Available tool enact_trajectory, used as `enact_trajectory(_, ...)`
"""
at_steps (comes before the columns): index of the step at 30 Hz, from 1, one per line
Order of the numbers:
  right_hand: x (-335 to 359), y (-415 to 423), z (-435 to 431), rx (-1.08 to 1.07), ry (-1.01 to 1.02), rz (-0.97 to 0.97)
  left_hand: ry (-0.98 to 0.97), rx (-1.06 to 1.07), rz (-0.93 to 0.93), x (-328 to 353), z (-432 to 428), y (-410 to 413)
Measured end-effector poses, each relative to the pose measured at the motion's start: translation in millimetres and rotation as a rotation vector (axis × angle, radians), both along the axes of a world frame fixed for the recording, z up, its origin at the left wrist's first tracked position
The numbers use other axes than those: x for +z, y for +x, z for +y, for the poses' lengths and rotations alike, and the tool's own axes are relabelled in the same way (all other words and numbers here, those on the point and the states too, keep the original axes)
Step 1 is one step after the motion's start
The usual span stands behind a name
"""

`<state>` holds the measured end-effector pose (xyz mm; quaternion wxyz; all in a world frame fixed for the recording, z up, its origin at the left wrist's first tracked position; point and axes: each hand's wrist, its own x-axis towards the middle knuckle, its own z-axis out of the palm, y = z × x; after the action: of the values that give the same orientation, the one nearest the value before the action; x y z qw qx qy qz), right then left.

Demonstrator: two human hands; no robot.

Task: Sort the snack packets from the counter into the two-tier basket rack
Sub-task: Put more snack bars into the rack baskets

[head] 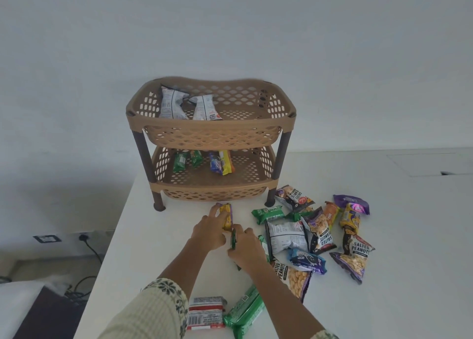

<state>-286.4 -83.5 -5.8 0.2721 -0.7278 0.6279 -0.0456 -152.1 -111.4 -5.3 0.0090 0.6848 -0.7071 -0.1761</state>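
A tan two-tier basket rack (212,131) stands at the back of the white counter (409,236). Its top tier holds two salted-peanut bags (174,105); the bottom tier holds several biscuit packets (220,163). My left hand (211,230) grips a yellow and purple biscuit packet (225,213) just in front of the rack. Beside it, my right hand (245,247) holds a thin green packet (233,239) on its edge. A heap of loose snack packets (317,231) lies to the right of my hands.
A red and white packet (206,315) and a long green biscuit packet (244,311) lie near the counter's front edge. The counter's left edge drops off to a floor with a wall socket (83,237) and cables.
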Motion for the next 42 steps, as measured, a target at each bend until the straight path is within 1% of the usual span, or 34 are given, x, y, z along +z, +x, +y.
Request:
enact_trajectory(4,1,1,1,-0.017,0.012,-0.018,0.027,0.029,-0.025,-3,12,4)
enact_trajectory(8,3,2,4,-0.047,0.039,-0.039,-0.098,0.137,-0.006,-8,31,13)
enact_trajectory(11,6,3,5,-0.072,0.07,-0.076,-0.127,0.166,0.039,-11,44,22)
enact_trajectory(13,8,5,7,-0.088,0.075,-0.123,-0.141,0.187,0.121,-11,51,28)
enact_trajectory(15,10,8,8,-0.109,0.065,-0.2,-0.176,0.225,0.241,-7,60,32)
enact_trajectory(18,16,14,12,-0.139,0.027,-0.304,-0.296,0.256,0.38,2,72,36)
enact_trajectory(21,31,26,15,-0.142,-0.053,-0.38,-0.455,0.192,0.468,21,77,41)
enact_trajectory(24,58,38,11,-0.13,-0.182,-0.474,-0.617,0.112,0.553,54,73,49)
enact_trajectory(27,94,50,3,-0.107,-0.321,-0.587,-0.76,0.054,0.599,95,63,63)
enact_trajectory(29,119,56,-3,-0.092,-0.391,-0.629,-0.832,0.018,0.621,121,55,72)
enact_trajectory(34,180,65,-17,-0.07,-0.532,-0.756,-0.964,-0.034,0.671,183,36,84)
enact_trajectory(36,203,65,-24,-0.064,-0.596,-0.783,-0.983,-0.067,0.678,208,26,88)
enact_trajectory(39,236,64,-37,-0.083,-0.67,-0.783,-1.001,-0.071,0.626,238,7,92)
enact_trajectory(42,257,59,-56,-0.076,-0.732,-0.722,-0.983,-0.06,0.551,256,-16,91)
